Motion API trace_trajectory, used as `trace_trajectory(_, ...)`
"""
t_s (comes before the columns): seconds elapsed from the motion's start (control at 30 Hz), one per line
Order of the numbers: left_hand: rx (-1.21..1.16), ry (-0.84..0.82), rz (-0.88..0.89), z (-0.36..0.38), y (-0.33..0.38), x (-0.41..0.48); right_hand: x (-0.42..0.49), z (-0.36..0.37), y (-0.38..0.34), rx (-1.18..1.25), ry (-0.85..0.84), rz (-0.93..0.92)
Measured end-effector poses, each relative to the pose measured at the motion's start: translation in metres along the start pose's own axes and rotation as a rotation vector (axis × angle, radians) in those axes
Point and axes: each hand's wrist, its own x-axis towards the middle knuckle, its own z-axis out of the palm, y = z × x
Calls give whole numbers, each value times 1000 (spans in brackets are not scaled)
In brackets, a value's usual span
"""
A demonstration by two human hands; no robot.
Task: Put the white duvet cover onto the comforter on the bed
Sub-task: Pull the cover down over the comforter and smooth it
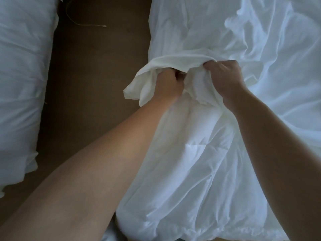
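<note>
The person's left hand (167,84) and right hand (224,75) are both clenched on the bunched edge of the white duvet cover (166,62), close together, probably to keep the opening gathered for tugging over the comforter (191,153) lying crumpled on the bed (286,49).

Brown carpeted floor (97,84) observed, a thin pale cable (81,24) lying curved on it at the far end, and rumpled white padded bedding (22,75) bordering its left side.
</note>
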Motion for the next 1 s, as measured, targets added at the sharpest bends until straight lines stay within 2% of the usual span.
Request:
trace_trajectory(0.07,-357,111,-123,-12,2,5,0,4,-2,-7,67,-64)
trace_trajectory(0.13,-766,158,-284,-25,-1,10,8,8,-3,40,128,-4)
trace_trajectory(0.2,-894,96,-336,-29,-6,10,22,9,-4,55,148,99)
trace_trajectory(0.3,-671,5,-260,-21,-2,3,47,0,5,-202,135,136)
trace_trajectory(0.4,-444,-27,-188,-18,1,-1,65,-8,10,-313,86,155)
trace_trajectory(0.5,-551,-46,-280,-19,-3,-13,75,-2,11,-505,113,95)
trace_trajectory(0.57,-671,-22,-352,-24,-5,-27,79,3,13,-500,190,68)
trace_trajectory(0.63,-738,-27,-349,-42,-10,-44,81,3,16,-474,280,45)
trace_trajectory(0.7,-720,-63,-320,-71,-22,-65,87,-4,17,-430,351,38)
trace_trajectory(0.8,-654,-34,-295,-114,-42,-89,94,-18,16,-284,418,131)
trace_trajectory(0.9,-643,28,-366,-122,-50,-82,90,-22,21,-169,386,172)
trace_trajectory(1.0,-553,75,-384,-110,-48,-66,61,-14,20,-139,235,119)
